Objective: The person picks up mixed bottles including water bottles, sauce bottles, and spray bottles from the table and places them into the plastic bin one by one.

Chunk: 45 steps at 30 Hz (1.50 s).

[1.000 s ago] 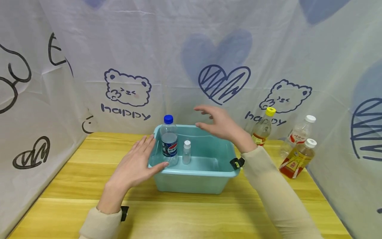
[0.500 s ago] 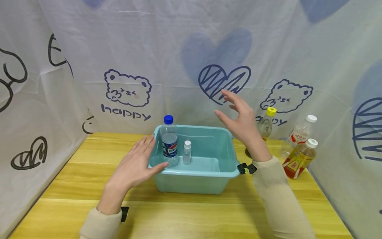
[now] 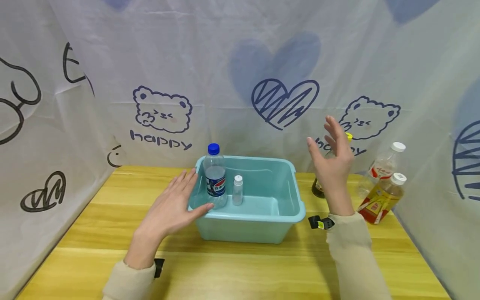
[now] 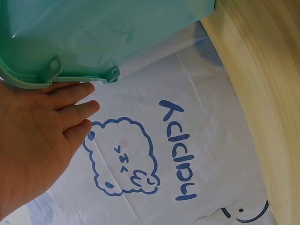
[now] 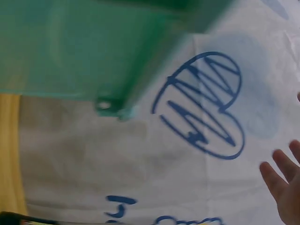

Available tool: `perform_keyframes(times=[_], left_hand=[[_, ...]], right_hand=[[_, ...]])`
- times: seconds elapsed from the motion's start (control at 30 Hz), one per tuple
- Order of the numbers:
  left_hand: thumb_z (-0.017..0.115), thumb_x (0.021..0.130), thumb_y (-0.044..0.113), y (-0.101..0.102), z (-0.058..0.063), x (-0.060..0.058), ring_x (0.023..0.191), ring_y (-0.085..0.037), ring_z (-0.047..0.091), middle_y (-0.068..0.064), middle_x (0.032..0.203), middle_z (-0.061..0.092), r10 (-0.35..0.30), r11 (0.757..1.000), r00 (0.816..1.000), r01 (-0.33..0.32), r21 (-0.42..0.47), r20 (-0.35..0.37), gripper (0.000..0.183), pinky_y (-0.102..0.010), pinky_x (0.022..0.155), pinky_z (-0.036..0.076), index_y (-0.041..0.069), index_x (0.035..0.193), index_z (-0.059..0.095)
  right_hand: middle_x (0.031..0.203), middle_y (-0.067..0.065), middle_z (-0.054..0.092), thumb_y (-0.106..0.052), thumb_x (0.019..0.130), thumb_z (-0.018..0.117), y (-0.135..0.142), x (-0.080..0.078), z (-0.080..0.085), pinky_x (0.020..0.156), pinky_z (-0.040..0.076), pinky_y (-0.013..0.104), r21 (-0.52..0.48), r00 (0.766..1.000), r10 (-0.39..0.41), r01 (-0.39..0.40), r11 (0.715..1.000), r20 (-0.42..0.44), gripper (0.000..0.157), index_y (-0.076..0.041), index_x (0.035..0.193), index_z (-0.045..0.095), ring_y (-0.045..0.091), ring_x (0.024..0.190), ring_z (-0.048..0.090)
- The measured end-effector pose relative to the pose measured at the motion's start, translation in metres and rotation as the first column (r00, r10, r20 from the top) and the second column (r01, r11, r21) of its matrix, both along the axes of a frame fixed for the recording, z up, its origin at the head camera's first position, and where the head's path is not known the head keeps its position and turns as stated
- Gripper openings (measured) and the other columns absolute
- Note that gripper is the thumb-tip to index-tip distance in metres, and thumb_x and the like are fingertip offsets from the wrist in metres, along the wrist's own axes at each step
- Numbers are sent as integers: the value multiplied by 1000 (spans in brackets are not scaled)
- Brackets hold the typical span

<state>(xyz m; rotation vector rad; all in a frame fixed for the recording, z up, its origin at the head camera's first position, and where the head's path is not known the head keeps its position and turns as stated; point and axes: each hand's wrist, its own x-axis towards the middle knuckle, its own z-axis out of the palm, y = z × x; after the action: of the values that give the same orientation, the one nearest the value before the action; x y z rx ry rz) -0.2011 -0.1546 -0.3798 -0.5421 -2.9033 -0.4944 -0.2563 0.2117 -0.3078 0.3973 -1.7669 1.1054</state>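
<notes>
Teal plastic for the tub (image 3: 243, 230), thin-walled by the look of it, so I'd guess it's light and a bit flexy; the rolled rim seems the best spot to grab. Left hand (image 3: 168, 206) lies along the tub's left rim, fingers pretty much straight, thumb near its front corner, not gripping anything that I can see. Right hand (image 3: 333, 166) is up in the air off the tub's right side, fingers spread, thumb well apart, nothing in it. It blocks most of the yellow-capped bottle (image 3: 318, 191), which stands right of the tub near its back end. That one could be glass, hard to be sure, so I'd treat it as slippery and breakable and wrap the body below the neck. Blue-capped bottle (image 3: 216, 179) and small white-capped bottle (image 3: 238, 191) are upright inside the tub's left half; both look like light plastic, probably squeezable, easiest round the middle.
</notes>
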Motion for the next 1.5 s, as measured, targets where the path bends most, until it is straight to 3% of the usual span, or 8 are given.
perform_keyframes(times=[0.13, 0.33, 0.53, 0.7, 0.83, 0.97, 1.17, 1.5], left_hand=[[49, 95, 77, 0, 2, -1, 159, -39, 15, -15, 173, 16, 0, 1000, 1000, 0, 2, 0, 107, -51, 131, 13, -1, 164, 23], [47, 94, 80, 1, -1, -1, 158, -40, 16, -15, 172, 17, -3, 1000, 1000, 3, 1, 4, 109, -52, 130, 14, -1, 163, 24], [48, 94, 79, 1, -2, 2, 158, -40, 16, -15, 172, 17, -4, 1000, 1000, 4, 5, 0, 108, -52, 130, 15, -1, 164, 24], [50, 95, 78, 0, -4, 3, 158, -40, 17, -15, 172, 17, 4, 1000, 1000, -4, 9, -2, 107, -52, 130, 15, 0, 164, 24], [48, 95, 78, -1, -5, 4, 158, -39, 17, -14, 172, 17, 7, 1000, 1000, -7, 12, -2, 107, -52, 130, 15, 0, 164, 24], [48, 95, 79, -1, -4, 3, 159, -38, 17, -14, 173, 18, 10, 1000, 1000, -10, 11, 0, 107, -51, 130, 15, 0, 164, 24], [48, 94, 79, -1, -3, 4, 158, -38, 17, -13, 172, 18, 12, 1000, 1000, -12, 11, -1, 108, -51, 130, 15, 1, 164, 25], [49, 94, 79, 0, -1, 2, 159, -38, 17, -13, 173, 18, 14, 1000, 1000, -14, 15, -5, 108, -51, 130, 16, 1, 164, 24]], right_hand=[[150, 10, 58, 0, 93, 75, 5, -3, -15, 112, 50, 43, -103, 999, -43, 41, 994, -10, 58, 0, 147, 54, 20, 136, 56], [149, 14, 58, 1, 93, 74, 6, 4, -33, 116, 46, 38, -249, 994, -107, 99, 963, -21, 57, 5, 147, 53, 30, 137, 54], [150, 18, 56, -4, 94, 75, 15, -5, -55, 118, 43, 35, -290, 986, -168, 157, 944, -16, 60, 4, 148, 51, 31, 140, 51], [155, 16, 51, -3, 93, 77, 22, -9, -67, 120, 39, 32, -312, 979, -203, 193, 930, 0, 64, 5, 150, 49, 21, 144, 47], [158, 16, 47, -4, 92, 78, 33, -19, -80, 122, 35, 30, -340, 976, -213, 219, 915, 56, 68, 3, 152, 47, 18, 145, 44], [161, 7, 45, -9, 92, 80, 49, -33, -97, 123, 32, 27, -353, 965, -215, 254, 900, 148, 73, -4, 156, 45, 13, 147, 41], [166, -4, 38, -20, 92, 82, 65, -45, -117, 124, 26, 21, -332, 945, -191, 276, 902, 266, 82, -15, 161, 39, 8, 150, 35], [172, 0, 25, -20, 91, 82, 79, -54, -130, 129, 16, 30, -199, 864, -160, 283, 938, 477, 97, -22, 168, 22, 18, 157, 23]])
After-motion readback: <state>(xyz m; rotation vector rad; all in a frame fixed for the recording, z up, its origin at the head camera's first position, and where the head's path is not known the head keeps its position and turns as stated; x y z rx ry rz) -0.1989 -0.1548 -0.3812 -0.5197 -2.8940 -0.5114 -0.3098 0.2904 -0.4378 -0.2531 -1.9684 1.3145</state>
